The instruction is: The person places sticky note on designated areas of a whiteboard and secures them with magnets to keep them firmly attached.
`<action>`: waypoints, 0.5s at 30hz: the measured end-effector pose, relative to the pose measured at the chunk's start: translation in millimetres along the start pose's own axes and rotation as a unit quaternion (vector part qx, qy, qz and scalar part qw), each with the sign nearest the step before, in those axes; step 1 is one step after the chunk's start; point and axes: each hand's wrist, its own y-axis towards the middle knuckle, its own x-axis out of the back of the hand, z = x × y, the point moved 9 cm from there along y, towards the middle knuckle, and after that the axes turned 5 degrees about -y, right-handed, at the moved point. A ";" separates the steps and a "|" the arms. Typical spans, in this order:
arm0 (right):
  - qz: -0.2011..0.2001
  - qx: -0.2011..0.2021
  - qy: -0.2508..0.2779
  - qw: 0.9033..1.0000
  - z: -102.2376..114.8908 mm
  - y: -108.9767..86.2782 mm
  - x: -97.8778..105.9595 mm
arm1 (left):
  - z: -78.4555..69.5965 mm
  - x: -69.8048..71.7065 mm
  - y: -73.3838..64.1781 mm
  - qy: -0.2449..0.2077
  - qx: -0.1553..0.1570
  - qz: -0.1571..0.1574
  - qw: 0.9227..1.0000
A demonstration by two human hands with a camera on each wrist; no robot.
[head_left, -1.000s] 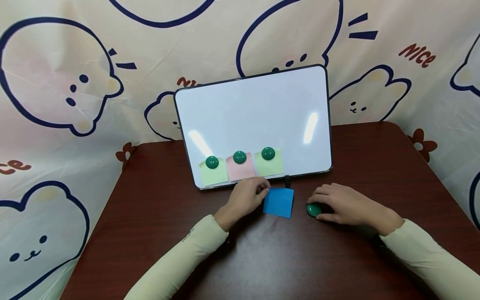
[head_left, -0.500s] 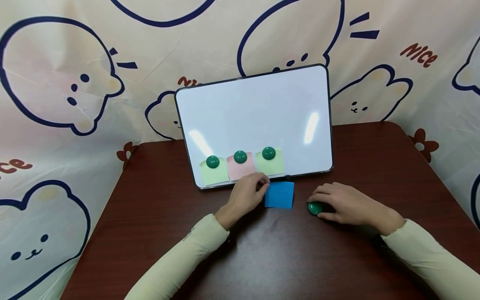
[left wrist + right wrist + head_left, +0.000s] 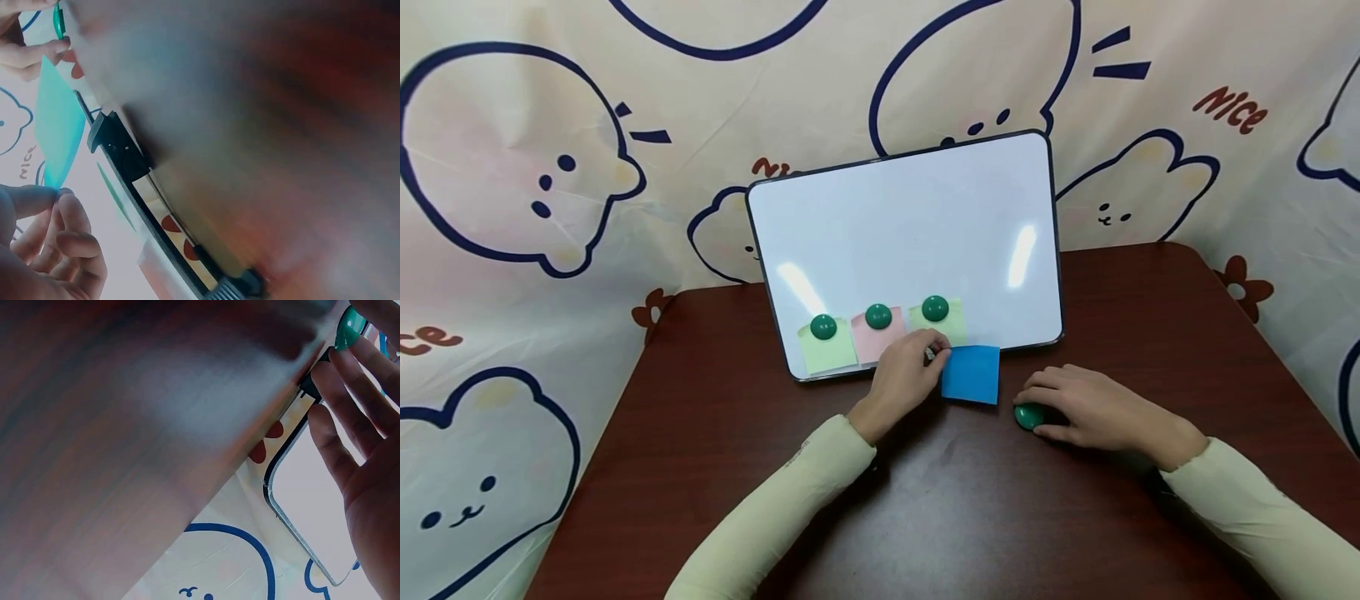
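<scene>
A blue sticky note [image 3: 972,375] hangs from my left hand [image 3: 907,372], whose thumb and fingertips pinch its left edge. The note overlaps the lower edge of the whiteboard [image 3: 917,233] in the head view. In the left wrist view the pinched note [image 3: 59,128] looks pale turquoise and stands beside the board's black foot [image 3: 122,147]. My right hand [image 3: 1093,408] holds a round green magnet [image 3: 1028,417] between thumb and fingers, low over the table to the right of the note. The right wrist view shows the magnet [image 3: 350,328] at the fingertips.
Along the board's lower left are a green note [image 3: 827,354], a pink note [image 3: 872,343] and another green note [image 3: 951,321], each under a green magnet. The board leans on the brown table [image 3: 1000,517], before a cartoon-print cloth [image 3: 647,50].
My left hand has moved up and to the right with the blue note, which now reaches the board's bottom edge in the head view. The right hand has barely moved.
</scene>
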 end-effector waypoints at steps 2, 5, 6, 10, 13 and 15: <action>0.002 -0.001 0.000 1.000 -0.1 0.4 -0.1 | -1.5 0.1 4.3 0.000 0.000 -0.008 1.000; 0.005 -0.003 -0.001 1.000 -0.4 0.5 -0.7 | -3.7 -0.5 9.9 0.001 0.002 -0.014 1.000; 0.005 -0.002 -0.001 1.000 -0.3 0.4 -0.7 | -4.3 -1.0 11.5 0.004 0.004 -0.015 1.000; -0.001 0.002 -0.001 1.000 0.1 0.0 -0.1 | -7.2 -1.9 19.8 0.015 0.015 -0.025 0.999; -0.006 0.005 -0.002 1.000 1.0 1.2 0.8 | -11.7 -0.5 26.9 0.021 0.019 -0.040 0.999; -0.007 0.004 -0.004 1.000 1.2 2.0 1.1 | -15.7 0.6 30.9 0.023 0.020 -0.049 0.998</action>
